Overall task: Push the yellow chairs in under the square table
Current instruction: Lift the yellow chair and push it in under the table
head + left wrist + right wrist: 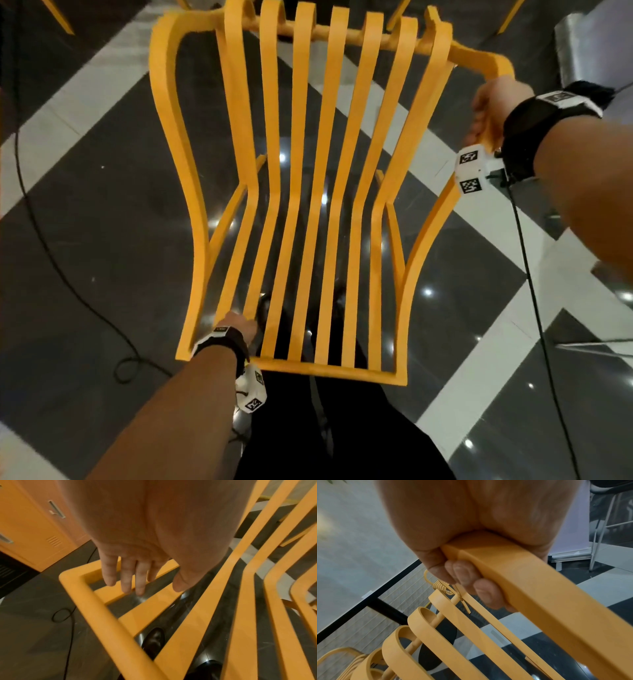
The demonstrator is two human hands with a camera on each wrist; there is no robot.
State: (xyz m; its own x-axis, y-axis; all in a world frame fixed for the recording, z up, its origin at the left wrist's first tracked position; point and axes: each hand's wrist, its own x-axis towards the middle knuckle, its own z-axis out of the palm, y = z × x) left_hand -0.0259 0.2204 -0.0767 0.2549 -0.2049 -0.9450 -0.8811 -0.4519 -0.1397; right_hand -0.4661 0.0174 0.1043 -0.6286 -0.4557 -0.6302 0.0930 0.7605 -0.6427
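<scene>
- A yellow slatted chair point(308, 192) fills the head view, above a dark and white tiled floor point(102, 205).
- The right hand point(493, 106) grips the chair's far right frame, fingers point(481, 592) curled round it.
- The left hand point(236, 325) reaches between slats near the chair's near left corner; its fingers point(126, 574) hang straight and seem to hold nothing.

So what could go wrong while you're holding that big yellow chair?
The left hand only rests straight fingers on the yellow slatted plastic chair, while the right hand alone grips the frame, so the chair might tip or twist. Black cables trail over the glossy tiled floor on both sides; a chair leg or a foot could catch one. The black shoes stand right beneath the slats and might get bumped.
</scene>
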